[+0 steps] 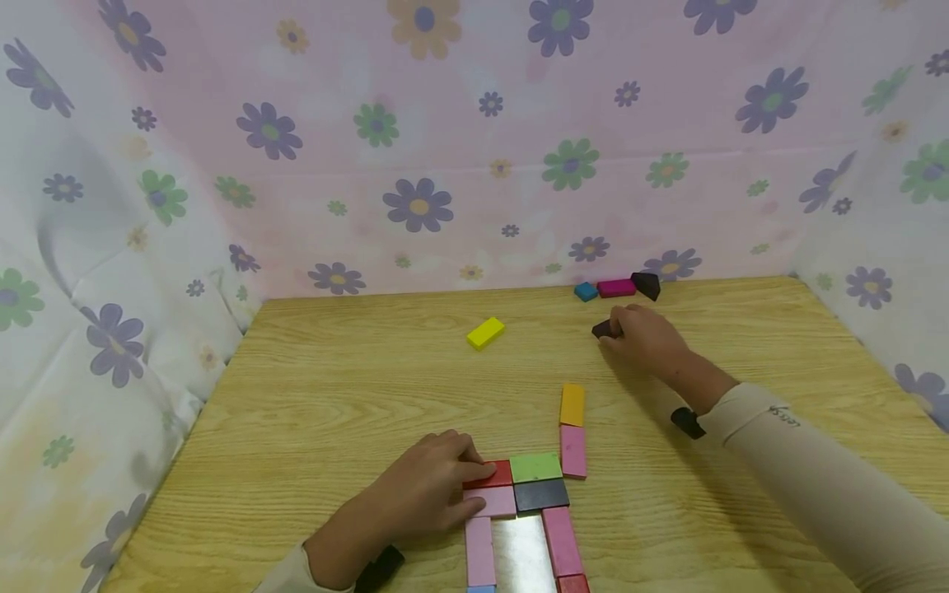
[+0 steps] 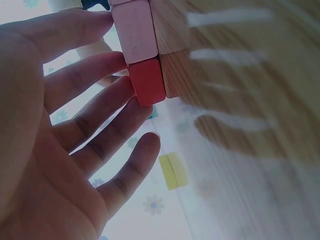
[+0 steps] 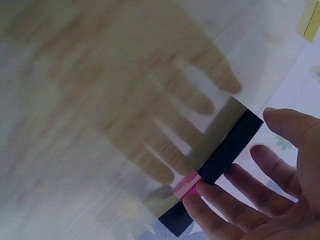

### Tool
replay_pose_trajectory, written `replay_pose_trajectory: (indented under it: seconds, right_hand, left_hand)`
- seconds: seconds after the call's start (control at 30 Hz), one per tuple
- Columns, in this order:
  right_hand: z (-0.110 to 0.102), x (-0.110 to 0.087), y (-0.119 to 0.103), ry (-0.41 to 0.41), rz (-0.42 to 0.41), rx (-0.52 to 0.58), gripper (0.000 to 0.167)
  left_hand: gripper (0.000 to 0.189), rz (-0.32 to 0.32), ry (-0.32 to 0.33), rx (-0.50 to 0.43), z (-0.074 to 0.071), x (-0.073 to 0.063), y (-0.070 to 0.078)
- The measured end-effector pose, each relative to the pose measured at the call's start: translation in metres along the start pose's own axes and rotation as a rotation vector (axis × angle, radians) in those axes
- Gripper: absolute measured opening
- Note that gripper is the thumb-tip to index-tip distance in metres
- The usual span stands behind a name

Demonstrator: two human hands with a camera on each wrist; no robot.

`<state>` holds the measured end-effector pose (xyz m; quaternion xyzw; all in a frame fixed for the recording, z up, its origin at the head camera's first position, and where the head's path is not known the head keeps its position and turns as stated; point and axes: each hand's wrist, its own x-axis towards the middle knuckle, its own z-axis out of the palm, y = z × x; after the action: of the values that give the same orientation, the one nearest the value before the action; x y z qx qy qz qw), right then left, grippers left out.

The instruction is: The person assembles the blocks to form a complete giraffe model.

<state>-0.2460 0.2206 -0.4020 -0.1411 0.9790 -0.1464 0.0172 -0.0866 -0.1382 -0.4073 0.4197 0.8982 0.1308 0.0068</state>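
Note:
At the back right of the table my right hand (image 1: 648, 338) holds a black block (image 1: 604, 329). The right wrist view shows the same black block (image 3: 230, 147) between thumb and fingers, low over the wood. My left hand (image 1: 418, 486) rests its fingertips on a red block (image 1: 502, 473) and a pink block (image 1: 500, 501) at the upper left corner of a block outline. Its fingers look extended in the left wrist view, touching the red block (image 2: 147, 82) and pink block (image 2: 136, 31). A green block (image 1: 535, 467) and a dark grey block (image 1: 541, 495) adjoin them.
Beyond the outline's right corner, an orange block (image 1: 572, 403) and a pink block (image 1: 573, 451) form a line. A yellow block (image 1: 485, 333) lies farther back. By the flowered cloth (image 1: 474, 148) are a blue block (image 1: 586, 291), a magenta block (image 1: 617, 287) and another black block (image 1: 647, 285).

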Motion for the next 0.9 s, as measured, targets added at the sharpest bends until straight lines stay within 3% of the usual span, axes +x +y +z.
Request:
replay_pose_trajectory:
  seconds: [0.2, 0.57, 0.9]
  right_hand:
    - [0.005, 0.000, -0.008, -0.011, -0.023, -0.033, 0.046]
    - [0.008, -0.005, -0.021, 0.003, -0.109, 0.018, 0.031]
    - [0.006, -0.010, -0.029, -0.027, -0.225, 0.093, 0.033]
  left_hand:
    - [0.036, -0.002, 0.003, 0.003, 0.001, -0.001, 0.000]
    - [0.037, -0.007, -0.003, 0.000, 0.000, -0.001, 0.001]
    - [0.036, 0.008, 0.013, -0.004, 0.001, -0.001, -0.001]
